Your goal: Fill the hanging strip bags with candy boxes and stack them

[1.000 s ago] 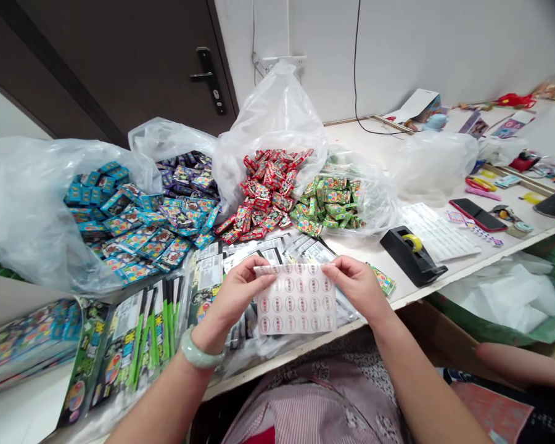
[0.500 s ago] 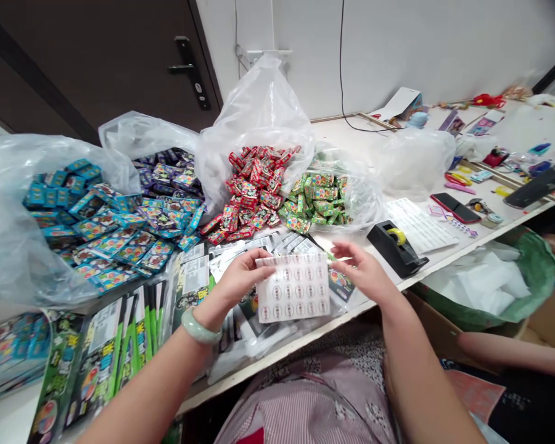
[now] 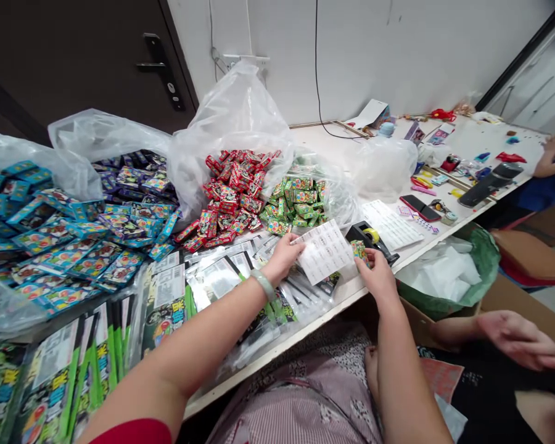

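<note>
My left hand (image 3: 284, 258) pinches the left edge of a white sheet of round stickers (image 3: 324, 254), tilted above the table. Between the fingers of my right hand (image 3: 375, 271) is a small green candy box (image 3: 359, 250), just right of the sheet. Beneath my hands lie flat, clear-wrapped printed packs (image 3: 222, 271), black and green. Behind them, a heap of red boxes (image 3: 238, 194) and a heap of green boxes (image 3: 300, 197) spill from clear plastic bags. A black tape dispenser (image 3: 367, 237) stands close behind my right hand, partly hidden by it.
Blue boxes (image 3: 69, 240) and purple boxes (image 3: 129, 179) fill bags on the left. Rightward lie a printed sheet (image 3: 391, 227), a phone (image 3: 420, 208) and a black bottle (image 3: 488, 184). A green sack (image 3: 483, 271) stands below the table edge. Another person's hand (image 3: 520, 339) is at lower right.
The view has swung right. The sticker sheet is now tilted in my left hand, and a green candy box shows in my right hand, where none was visible before.
</note>
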### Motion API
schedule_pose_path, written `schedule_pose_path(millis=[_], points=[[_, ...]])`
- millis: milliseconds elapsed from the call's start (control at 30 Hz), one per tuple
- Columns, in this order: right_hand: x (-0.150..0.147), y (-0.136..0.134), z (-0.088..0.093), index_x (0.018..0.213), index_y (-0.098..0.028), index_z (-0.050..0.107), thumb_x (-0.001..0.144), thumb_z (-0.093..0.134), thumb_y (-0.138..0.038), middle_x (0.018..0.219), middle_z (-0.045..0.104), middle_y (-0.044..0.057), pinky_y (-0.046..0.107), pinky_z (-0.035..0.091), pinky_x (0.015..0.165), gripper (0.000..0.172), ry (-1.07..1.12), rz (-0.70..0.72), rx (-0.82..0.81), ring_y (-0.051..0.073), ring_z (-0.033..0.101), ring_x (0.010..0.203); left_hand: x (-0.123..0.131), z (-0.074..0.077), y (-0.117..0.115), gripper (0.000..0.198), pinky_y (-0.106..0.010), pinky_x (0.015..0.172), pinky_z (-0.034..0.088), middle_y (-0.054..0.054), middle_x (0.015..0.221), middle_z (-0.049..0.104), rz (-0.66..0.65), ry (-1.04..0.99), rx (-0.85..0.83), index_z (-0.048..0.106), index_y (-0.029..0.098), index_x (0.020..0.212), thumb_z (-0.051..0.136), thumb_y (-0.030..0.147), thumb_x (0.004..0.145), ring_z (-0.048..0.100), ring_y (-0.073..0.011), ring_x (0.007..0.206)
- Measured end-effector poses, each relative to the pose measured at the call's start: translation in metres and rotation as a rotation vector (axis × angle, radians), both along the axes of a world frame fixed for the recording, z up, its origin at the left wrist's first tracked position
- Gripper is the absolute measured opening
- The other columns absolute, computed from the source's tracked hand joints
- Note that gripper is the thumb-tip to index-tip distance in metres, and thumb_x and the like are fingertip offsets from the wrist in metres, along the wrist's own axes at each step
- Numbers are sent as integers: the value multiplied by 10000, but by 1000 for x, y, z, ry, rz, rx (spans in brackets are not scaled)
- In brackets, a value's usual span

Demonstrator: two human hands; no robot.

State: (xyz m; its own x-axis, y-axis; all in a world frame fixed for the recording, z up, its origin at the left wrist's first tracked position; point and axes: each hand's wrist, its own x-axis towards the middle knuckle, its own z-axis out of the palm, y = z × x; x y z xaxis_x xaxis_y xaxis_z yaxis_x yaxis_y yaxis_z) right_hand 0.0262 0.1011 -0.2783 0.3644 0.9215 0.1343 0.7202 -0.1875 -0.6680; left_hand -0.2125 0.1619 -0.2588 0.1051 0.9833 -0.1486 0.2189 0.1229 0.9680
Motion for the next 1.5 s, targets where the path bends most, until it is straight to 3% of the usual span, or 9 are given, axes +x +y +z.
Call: schedule_pose_path(millis=[167,300,467,633,833,1033,1300,1500], points=[[12,-5,5,1154,-147,567,792,546,-514,1045,626,141,432,460,834,515,16,-96,77,274,583,891,49,-13,14,234,-372,813,519,-60,1026,618,-126,234,68,590,132,1060,573,325,928,609,-178,904],[15,-11,-2,1163,-145,560,799,549,-515,1049,634,136,407,485,799,519,52,-53,94,256,595,871,56,-17,16,239,-384,854,485,-75,1008,634,-249,399,112,565,132,1092,516,321,955,611,-198,922],[15,-11,-3,1168,-146,575,801,570,-450,1118,632,134,418,466,901,476,52,125,89,260,592,985,38,-16,8,190,-323,785,442,-106,931,666,-358,532,153,519,165,1038,422,316,978,618,-241,906],[1,-8,0,1085,-194,650,732,631,-253,1171,651,89,421,371,1045,358,3,398,55,260,537,1141,18,-9,4,186,-311,769,465,-82,900,658,-418,608,141,529,161,1040,431,308,980,619,-203,847],[-21,-1,-3,1069,-187,667,702,562,-67,1253,616,96,378,334,1097,400,-45,573,-24,222,494,1240,14,-8,12,280,-356,771,550,-66,1039,629,-472,638,62,589,132,1109,551,356,946,631,-167,869],[-25,-4,-2,1041,-188,669,711,593,-80,1219,624,111,408,368,1067,356,-89,603,-130,250,506,1237,12,-4,12,310,-408,851,529,-81,1111,617,-447,674,97,577,138,1148,574,358,930,620,-198,962],[-27,-6,-5,1072,-178,651,745,605,-96,1226,622,115,407,357,1075,340,-135,596,-167,248,492,1259,-19,9,-10,374,-398,868,460,-181,1011,694,-454,665,194,471,118,1258,457,195,892,647,-302,979],[-26,-9,7,1106,-171,662,791,626,-223,1375,521,156,442,334,1094,321,-180,591,-150,285,446,1311,-59,13,-43,419,-325,957,462,-97,1211,663,-467,519,222,479,195,1261,459,156,845,630,-223,1091]])
